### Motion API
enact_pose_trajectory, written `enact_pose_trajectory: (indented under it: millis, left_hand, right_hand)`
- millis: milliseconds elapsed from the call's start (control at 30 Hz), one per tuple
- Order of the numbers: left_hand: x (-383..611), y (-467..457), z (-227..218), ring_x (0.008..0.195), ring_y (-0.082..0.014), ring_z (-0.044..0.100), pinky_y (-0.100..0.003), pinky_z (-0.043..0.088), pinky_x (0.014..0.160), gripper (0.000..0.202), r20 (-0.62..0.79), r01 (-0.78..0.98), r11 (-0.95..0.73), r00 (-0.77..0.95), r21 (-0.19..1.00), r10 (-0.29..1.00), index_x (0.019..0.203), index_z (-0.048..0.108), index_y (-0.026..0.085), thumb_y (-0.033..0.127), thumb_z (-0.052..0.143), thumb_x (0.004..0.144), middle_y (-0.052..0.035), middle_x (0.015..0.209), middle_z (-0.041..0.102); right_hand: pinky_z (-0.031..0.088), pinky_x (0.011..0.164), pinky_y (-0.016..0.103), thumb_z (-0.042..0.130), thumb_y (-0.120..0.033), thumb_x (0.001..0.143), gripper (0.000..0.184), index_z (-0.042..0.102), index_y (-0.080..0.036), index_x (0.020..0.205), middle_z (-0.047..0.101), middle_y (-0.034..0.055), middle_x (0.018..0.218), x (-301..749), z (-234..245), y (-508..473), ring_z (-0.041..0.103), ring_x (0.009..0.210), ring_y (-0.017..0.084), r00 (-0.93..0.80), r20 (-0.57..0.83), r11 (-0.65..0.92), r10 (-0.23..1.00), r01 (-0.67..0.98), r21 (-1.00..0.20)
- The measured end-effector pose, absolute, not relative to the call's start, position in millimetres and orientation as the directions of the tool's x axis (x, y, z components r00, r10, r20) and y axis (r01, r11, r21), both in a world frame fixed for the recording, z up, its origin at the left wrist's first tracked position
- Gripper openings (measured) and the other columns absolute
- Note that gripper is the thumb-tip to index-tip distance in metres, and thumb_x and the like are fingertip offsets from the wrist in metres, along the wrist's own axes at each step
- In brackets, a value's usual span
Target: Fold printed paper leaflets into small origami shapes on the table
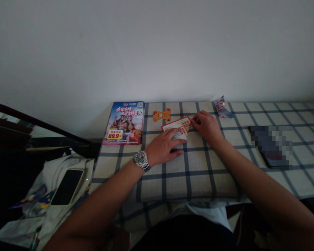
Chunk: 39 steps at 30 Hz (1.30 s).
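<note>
A partly folded paper sheet [176, 124], white with a red border and some printing, lies on the checked tablecloth [157, 181]. My left hand [164, 146], a metal watch [141, 159] on its wrist, rests over the paper's lower left side with fingers spread. Part of the sheet is hidden under those fingers. At the paper's right corner, my right hand [205, 125] pinches the edge between thumb and fingertips. Just beyond the paper sits an orange teddy bear cutout [161, 115], flat on the cloth.
A stack of printed flyers [125, 123] lies at the table's left end. Near the wall is a crumpled piece of printed paper [222, 108]. A dark tablet-like device [267, 148], partly blurred, lies at the right. Lower left, a phone [67, 187] rests on pale fabric.
</note>
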<state>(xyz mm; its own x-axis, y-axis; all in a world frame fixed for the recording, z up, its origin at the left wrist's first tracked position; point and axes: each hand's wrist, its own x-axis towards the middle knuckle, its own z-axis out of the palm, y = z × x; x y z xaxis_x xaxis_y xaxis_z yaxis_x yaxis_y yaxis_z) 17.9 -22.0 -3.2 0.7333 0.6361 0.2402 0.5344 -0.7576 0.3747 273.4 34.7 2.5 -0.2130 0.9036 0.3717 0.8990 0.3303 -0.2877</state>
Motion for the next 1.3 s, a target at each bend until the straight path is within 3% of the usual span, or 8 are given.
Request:
enact_pose_trajectory:
  millis: [133,267,433,700,933,1100,1200,1300]
  left_hand:
    - [16,-20,-4,0.147,-0.0329,0.043,-0.055,0.043,0.122,0.041,0.243,0.52,-0.774,0.749,0.361,0.616,0.138,0.067,0.029,0.045,0.065,0.101,-0.0127,0.159,0.043]
    - [15,-17,-4,0.15,-0.0316,0.042,-0.054,0.041,0.124,0.038,0.261,0.48,-0.808,0.777,0.342,0.572,0.137,0.066,0.031,0.044,0.064,0.101,-0.0114,0.159,0.042]
    - [16,-17,-3,0.146,-0.0308,0.046,-0.051,0.045,0.121,0.037,0.236,0.513,-0.767,0.749,0.384,0.619,0.128,0.061,0.022,0.038,0.072,0.096,-0.0136,0.154,0.05]
    - [17,-18,-4,0.143,-0.0314,0.05,-0.05,0.046,0.119,0.038,0.216,0.545,-0.733,0.723,0.407,0.656,0.121,0.056,0.019,0.038,0.073,0.094,-0.0157,0.15,0.053]
    - [16,-16,-4,0.143,-0.0304,0.05,-0.049,0.047,0.119,0.042,0.221,0.534,-0.741,0.729,0.407,0.647,0.13,0.054,0.02,0.036,0.072,0.095,-0.0139,0.149,0.054]
    - [16,-16,-5,0.143,-0.0303,0.051,-0.051,0.048,0.119,0.057,0.241,0.527,-0.749,0.728,0.401,0.641,0.146,0.046,0.021,0.038,0.069,0.097,-0.0139,0.151,0.053]
    - [16,-16,-6,0.145,-0.0302,0.048,-0.05,0.046,0.12,0.056,0.242,0.532,-0.748,0.725,0.397,0.645,0.146,0.048,0.02,0.039,0.069,0.097,-0.0141,0.154,0.051]
    - [15,-16,-8,0.146,-0.0303,0.047,-0.049,0.048,0.119,0.058,0.235,0.547,-0.743,0.721,0.386,0.652,0.147,0.048,0.018,0.04,0.069,0.097,-0.0146,0.156,0.049]
  right_hand:
    - [0.047,0.069,0.033,0.067,-0.027,0.097,0.01,0.071,-0.02,0.092,0.068,0.0064,0.095,277,6,27,0.065,0.077,0.021,-0.257,0.378,0.397,0.889,0.845,-0.36]
    - [0.054,0.076,0.033,0.068,-0.026,0.098,0.006,0.071,-0.021,0.097,0.069,0.0075,0.103,275,5,18,0.068,0.087,0.022,-0.448,0.375,0.581,0.811,0.687,-0.436]
    - [0.057,0.084,0.037,0.066,-0.025,0.099,0.006,0.071,-0.021,0.097,0.071,0.0094,0.104,271,-4,10,0.07,0.095,0.025,-0.585,0.39,0.703,0.711,0.578,-0.414]
    - [0.057,0.093,0.043,0.067,-0.028,0.1,0.009,0.074,-0.023,0.102,0.074,0.01,0.116,276,-8,3,0.07,0.108,0.028,-0.659,0.402,0.772,0.636,0.552,-0.316]
    - [0.057,0.098,0.045,0.071,-0.031,0.096,0.015,0.076,-0.025,0.109,0.074,0.0099,0.123,281,-3,3,0.069,0.114,0.028,-0.672,0.356,0.758,0.65,0.535,-0.374]
    - [0.057,0.104,0.049,0.07,-0.032,0.097,0.018,0.078,-0.028,0.113,0.073,0.0083,0.132,284,-3,-2,0.068,0.122,0.029,-0.676,0.295,0.732,0.675,0.562,-0.386]
    - [0.058,0.106,0.05,0.069,-0.032,0.098,0.017,0.081,-0.028,0.11,0.071,0.0088,0.14,290,-5,-7,0.068,0.127,0.029,-0.695,0.314,0.756,0.647,0.528,-0.388]
    - [0.056,0.112,0.052,0.07,-0.03,0.098,0.023,0.08,-0.028,0.119,0.066,0.009,0.148,296,-7,-12,0.064,0.135,0.031,-0.718,0.326,0.778,0.615,0.486,-0.398]
